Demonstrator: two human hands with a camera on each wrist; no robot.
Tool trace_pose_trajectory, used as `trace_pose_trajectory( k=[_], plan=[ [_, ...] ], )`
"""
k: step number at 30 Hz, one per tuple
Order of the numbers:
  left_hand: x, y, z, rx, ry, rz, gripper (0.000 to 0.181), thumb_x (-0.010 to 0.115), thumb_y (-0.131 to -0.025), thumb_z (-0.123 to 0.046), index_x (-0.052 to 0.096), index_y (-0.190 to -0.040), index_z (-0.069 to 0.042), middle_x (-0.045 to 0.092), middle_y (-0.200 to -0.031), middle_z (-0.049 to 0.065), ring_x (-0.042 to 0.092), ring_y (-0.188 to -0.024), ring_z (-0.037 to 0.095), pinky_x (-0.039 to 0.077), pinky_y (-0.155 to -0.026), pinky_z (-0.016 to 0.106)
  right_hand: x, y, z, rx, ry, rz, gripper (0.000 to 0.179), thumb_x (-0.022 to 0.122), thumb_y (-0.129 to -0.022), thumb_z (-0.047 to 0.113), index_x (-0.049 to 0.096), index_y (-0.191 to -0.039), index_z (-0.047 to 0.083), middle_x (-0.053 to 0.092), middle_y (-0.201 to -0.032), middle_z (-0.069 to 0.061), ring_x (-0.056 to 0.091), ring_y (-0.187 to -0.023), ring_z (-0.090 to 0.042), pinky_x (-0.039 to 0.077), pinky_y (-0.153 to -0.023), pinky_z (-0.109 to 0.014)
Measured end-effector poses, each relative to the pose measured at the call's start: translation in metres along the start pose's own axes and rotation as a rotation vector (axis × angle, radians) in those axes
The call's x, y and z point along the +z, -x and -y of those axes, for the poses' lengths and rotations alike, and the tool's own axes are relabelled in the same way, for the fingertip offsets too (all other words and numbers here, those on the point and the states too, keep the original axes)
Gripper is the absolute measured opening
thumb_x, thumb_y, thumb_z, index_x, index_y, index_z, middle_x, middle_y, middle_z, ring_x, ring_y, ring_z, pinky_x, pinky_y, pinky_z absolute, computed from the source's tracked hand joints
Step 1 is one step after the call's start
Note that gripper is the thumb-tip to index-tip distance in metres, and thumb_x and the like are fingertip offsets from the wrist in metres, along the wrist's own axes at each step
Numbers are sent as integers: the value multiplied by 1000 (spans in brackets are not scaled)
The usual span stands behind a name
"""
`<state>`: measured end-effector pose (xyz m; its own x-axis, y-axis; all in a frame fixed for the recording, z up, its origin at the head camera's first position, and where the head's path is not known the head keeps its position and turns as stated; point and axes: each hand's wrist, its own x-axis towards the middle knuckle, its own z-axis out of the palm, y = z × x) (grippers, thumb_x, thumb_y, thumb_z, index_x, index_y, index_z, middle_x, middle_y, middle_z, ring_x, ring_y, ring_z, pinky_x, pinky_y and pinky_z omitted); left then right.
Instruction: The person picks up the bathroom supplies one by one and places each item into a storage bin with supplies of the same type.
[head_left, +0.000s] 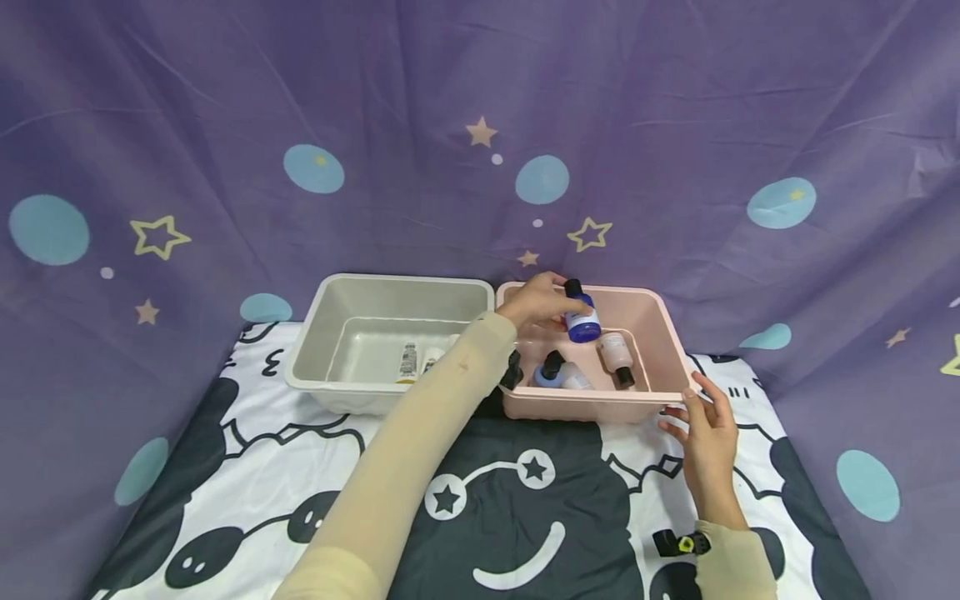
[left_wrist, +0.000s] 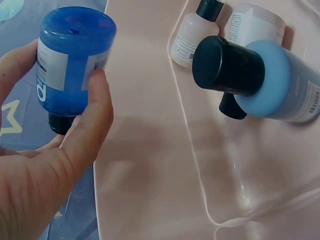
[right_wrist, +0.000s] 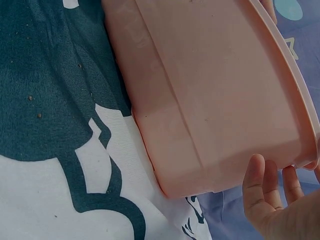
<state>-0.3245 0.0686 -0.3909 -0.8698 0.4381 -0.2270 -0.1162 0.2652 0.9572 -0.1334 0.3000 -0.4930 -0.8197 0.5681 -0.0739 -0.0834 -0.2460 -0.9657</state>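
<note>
My left hand (head_left: 536,302) grips a blue bottle (head_left: 582,321) with a black cap and a white label, above the back of the pink bin (head_left: 592,406). Its base tilts toward me in the head view, and the thumb presses on the label in the left wrist view. Below lie a light-blue bottle (left_wrist: 272,80) with a black cap, a pale pink bottle (head_left: 616,352) with a black cap, and a whitish bottle (head_left: 576,377). At the bin's front right corner, my right hand (head_left: 708,446) holds the rim between its fingers.
A pale grey bin (head_left: 390,287) stands left of the pink one. Small white-labelled containers (head_left: 407,363) lie in it, partly hidden by my left sleeve (head_left: 420,433). Both bins sit on a patterned black-and-white cloth (head_left: 525,508), with a purple curtain (head_left: 420,100) behind.
</note>
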Motion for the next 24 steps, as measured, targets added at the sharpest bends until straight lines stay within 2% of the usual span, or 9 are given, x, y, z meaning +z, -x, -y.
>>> trace_pose_trajectory(
  k=[6, 9, 12, 15, 20, 24],
  plan=[
    [0, -2, 3, 2, -7, 4, 77, 84, -81, -12, 42, -143, 4, 59, -118, 21, 68, -89, 27, 58, -84, 45, 1, 1, 1, 3, 14, -2, 43, 66, -99, 15, 57, -141, 14, 57, -118, -18, 70, -81, -25, 61, -60, -33],
    [0, -2, 3, -5, 55, -6, 72, 81, -83, -5, 43, -143, 5, 63, -115, 20, 69, -92, 32, 59, -82, 41, 0, 1, 2, 0, 16, -1, 43, 66, -99, 16, 56, -141, 14, 56, -118, -19, 70, -81, -25, 60, -60, -32],
    [-2, -3, 2, -13, 145, -18, 67, 77, -84, 0, 43, -142, 6, 68, -107, 20, 70, -90, 32, 60, -79, 38, 0, 1, 2, -2, 12, -1, 44, 66, -99, 17, 56, -142, 14, 57, -117, -18, 69, -81, -24, 61, -60, -32],
    [-4, -2, -1, -11, 184, -29, 64, 76, -85, 1, 45, -140, 6, 69, -103, 19, 71, -86, 29, 60, -77, 35, 1, 0, 2, 0, 18, -3, 45, 67, -99, 18, 56, -142, 14, 57, -117, -17, 70, -80, -23, 61, -60, -32],
    [-7, 2, -8, 18, 207, -57, 61, 78, -85, -1, 49, -138, 8, 65, -114, 24, 72, -90, 33, 61, -75, 36, 2, -3, 2, 7, 16, 5, 46, 67, -98, 20, 56, -142, 15, 57, -118, -16, 70, -81, -23, 61, -61, -33],
    [-10, 6, -13, 13, 218, -59, 62, 78, -85, -4, 49, -139, 7, 60, -122, 27, 71, -92, 34, 61, -73, 35, 2, -5, 1, 16, -4, 9, 45, 67, -98, 19, 56, -142, 14, 56, -120, -18, 70, -81, -25, 61, -61, -34]
  ],
)
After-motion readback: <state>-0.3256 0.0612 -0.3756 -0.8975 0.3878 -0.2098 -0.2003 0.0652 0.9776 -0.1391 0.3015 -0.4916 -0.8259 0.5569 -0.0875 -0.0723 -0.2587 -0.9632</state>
